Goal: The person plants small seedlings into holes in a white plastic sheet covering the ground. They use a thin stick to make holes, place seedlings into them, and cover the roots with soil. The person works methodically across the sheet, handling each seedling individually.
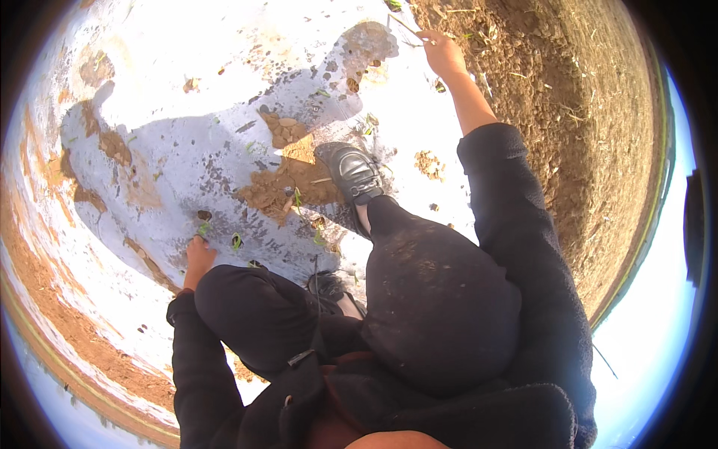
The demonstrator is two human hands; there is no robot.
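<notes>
My left hand (pixel 200 255) is low over white plastic mulch film (pixel 168 168), its fingertips at a small green seedling (pixel 203 228); whether they grip it I cannot tell. Another seedling (pixel 236 241) grows from a hole just to its right. At the top right, my right hand (pixel 443 53) is closed around a thin stick or stem (pixel 405 26), whose far end points up and left over the film's edge. Soil clods (pixel 280 191) lie on the film between my hands.
My black shoe (pixel 356 171) stands on the film, with my other shoe (pixel 327 285) further back. Bare brown soil (pixel 538 112) with dry straw runs along the right. More holes and seedlings (pixel 368 124) dot the film, and my shadow falls across it.
</notes>
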